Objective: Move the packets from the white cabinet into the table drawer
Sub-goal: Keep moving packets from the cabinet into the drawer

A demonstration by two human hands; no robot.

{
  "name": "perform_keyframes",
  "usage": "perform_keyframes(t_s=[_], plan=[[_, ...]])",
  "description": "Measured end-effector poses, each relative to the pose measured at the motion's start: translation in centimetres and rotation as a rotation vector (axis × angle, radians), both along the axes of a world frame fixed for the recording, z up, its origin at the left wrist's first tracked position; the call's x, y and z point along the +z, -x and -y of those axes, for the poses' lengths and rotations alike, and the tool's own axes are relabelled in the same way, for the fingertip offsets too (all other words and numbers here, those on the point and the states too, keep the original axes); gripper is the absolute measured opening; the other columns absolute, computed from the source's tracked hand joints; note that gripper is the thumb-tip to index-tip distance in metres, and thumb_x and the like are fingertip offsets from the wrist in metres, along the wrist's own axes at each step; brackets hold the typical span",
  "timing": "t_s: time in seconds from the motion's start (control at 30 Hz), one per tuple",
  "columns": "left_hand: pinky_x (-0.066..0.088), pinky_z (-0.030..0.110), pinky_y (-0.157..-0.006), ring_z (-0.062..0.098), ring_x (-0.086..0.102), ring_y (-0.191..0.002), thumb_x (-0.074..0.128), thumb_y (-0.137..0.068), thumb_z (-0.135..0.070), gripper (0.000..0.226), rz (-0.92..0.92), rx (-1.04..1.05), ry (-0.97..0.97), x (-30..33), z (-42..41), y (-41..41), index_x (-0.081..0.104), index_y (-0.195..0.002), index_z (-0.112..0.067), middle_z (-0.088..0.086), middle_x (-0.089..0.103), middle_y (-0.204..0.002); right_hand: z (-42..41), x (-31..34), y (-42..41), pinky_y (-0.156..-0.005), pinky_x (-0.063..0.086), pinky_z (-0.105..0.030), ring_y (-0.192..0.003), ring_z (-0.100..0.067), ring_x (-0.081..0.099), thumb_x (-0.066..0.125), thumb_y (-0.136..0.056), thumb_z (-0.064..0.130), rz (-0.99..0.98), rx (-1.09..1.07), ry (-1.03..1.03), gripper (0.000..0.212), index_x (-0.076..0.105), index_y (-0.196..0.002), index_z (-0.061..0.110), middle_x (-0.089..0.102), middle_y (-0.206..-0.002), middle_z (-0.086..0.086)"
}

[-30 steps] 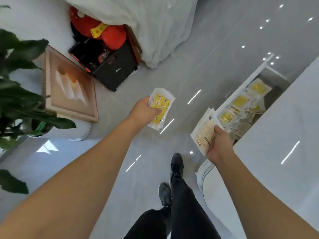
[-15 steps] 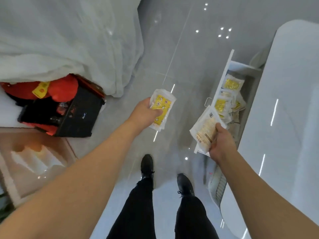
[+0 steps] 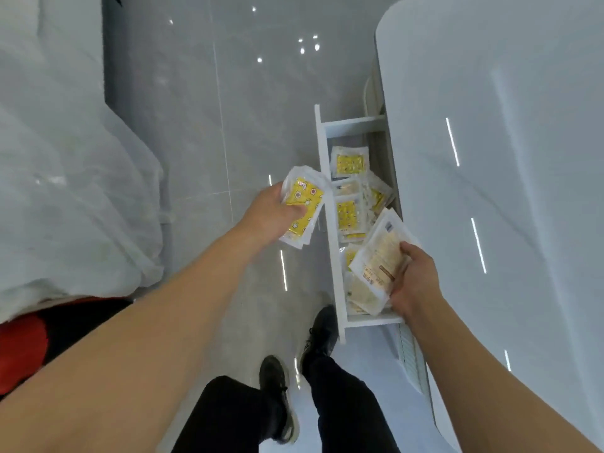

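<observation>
The left hand (image 3: 269,214) is gripping a small stack of yellow-printed packets (image 3: 302,207) just beside the front panel of the open table drawer (image 3: 327,152), thumb pressing on the top one. The right hand (image 3: 413,279) is clutching pale beige packets (image 3: 380,256) over the drawer's near end. More loose packets (image 3: 349,165) are lying inside the drawer, which is sticking out from under the white table (image 3: 506,158).

No legible text from my feed. The pale packet (image 3: 380,256) in my right hand (image 3: 413,282) carries dark printed lines and a small brown label, too blurred to read. The yellow packet (image 3: 302,207) in my left hand (image 3: 268,217) shows only star shapes.
</observation>
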State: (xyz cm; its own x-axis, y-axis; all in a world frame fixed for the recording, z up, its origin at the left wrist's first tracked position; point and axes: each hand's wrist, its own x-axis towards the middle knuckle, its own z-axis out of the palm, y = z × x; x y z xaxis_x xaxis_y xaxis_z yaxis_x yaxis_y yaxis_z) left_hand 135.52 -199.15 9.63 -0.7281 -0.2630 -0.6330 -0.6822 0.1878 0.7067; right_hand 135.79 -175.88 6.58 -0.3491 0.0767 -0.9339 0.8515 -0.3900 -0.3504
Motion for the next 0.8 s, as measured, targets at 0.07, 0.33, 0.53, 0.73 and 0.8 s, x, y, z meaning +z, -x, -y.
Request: perform_keyframes(t_s=[0.07, 0.33, 0.53, 0.73, 0.8], plan=[[0.055, 0.044, -0.09, 0.021, 0.071, -0.092, 0.064, -0.088, -0.013, 0.017, 0.006, -0.077, 0.004, -1.4, -1.3, 3.5, 0.065, -0.101, -0.024, 0.002, 0.073, -0.102, -0.8, -1.4, 1.8, -0.093, 0.05, -0.056, -0.101, -0.031, 0.067, 0.055, -0.093, 0.027, 0.008, -0.017, -0.003, 0.024, 0.064, -0.114, 0.019, 0.071, -0.112, -0.007], [0.054, 0.037, -0.09, 0.021, 0.067, -0.1, 0.058, -0.093, -0.014, 0.028, 0.019, -0.344, 0.016, -7.7, -5.0, 16.0, 0.059, -0.121, -0.018, 0.004, 0.069, -0.111, -0.3, -7.6, 8.0, -0.059, 0.054, -0.032, -0.079, -0.021, 0.066, 0.047, -0.102, 0.022, -0.027, -0.001, -0.11, 0.019, 0.059, -0.115, 0.015, 0.067, -0.093, -0.003], [0.054, 0.039, -0.085, 0.019, 0.062, -0.094, 0.054, -0.091, -0.02, 0.023, -0.011, -0.568, 0.223, -17.2, -3.4, 23.4, 0.048, -0.113, -0.027, -0.002, 0.062, -0.101, 3.2, -16.4, 11.8, -0.072, 0.056, -0.037, -0.089, -0.022, 0.066, 0.044, -0.101, 0.023, -0.058, 0.078, -0.19, 0.025, 0.056, -0.123, 0.018, 0.068, -0.101, -0.002], [0.051, 0.039, -0.077, 0.022, 0.059, -0.087, 0.05, -0.088, -0.016, 0.023, -0.096, -0.817, 0.391, -24.6, -1.5, 28.6, 0.052, -0.111, -0.016, 0.002, 0.061, -0.098, 5.2, -23.8, 15.0, -0.084, 0.055, -0.044, -0.092, -0.024, 0.066, 0.047, -0.095, 0.02, -0.113, 0.082, -0.363, 0.02, 0.057, -0.112, 0.021, 0.067, -0.1, -0.003], [0.051, 0.04, -0.069, 0.025, 0.06, -0.082, 0.052, -0.086, -0.011, 0.017, -0.123, -0.892, 0.406, -26.2, -1.6, 30.4, 0.052, -0.103, -0.012, 0.007, 0.061, -0.094, 5.4, -25.1, 16.3, -0.086, 0.053, -0.044, -0.087, -0.021, 0.063, 0.047, -0.092, 0.02, -0.162, 0.12, -0.446, 0.018, 0.06, -0.103, 0.022, 0.066, -0.096, -0.001]])
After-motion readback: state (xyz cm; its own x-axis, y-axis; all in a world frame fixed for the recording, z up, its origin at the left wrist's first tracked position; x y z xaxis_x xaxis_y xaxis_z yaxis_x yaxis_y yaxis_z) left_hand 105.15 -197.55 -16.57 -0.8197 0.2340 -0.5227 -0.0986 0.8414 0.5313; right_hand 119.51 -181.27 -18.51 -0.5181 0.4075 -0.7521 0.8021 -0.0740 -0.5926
